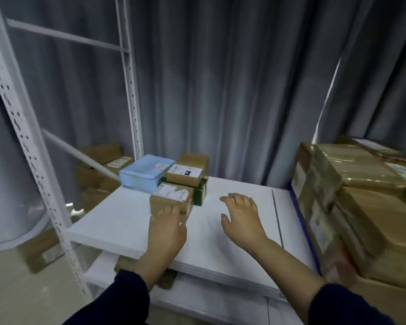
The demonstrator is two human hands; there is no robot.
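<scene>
A small brown cardboard parcel with a white label sits on the white shelf board. My left hand touches its near face with straight fingers. My right hand hovers over the shelf to the right of the parcel, fingers relaxed and spread, holding nothing. Behind the parcel lie a blue wrapped packet, another labelled brown box and a dark green box beneath it.
Large taped cardboard boxes are stacked at the right, past a blue edge strip. A white perforated rack upright stands at the left. More boxes lie on the floor behind. Grey curtains hang at the back.
</scene>
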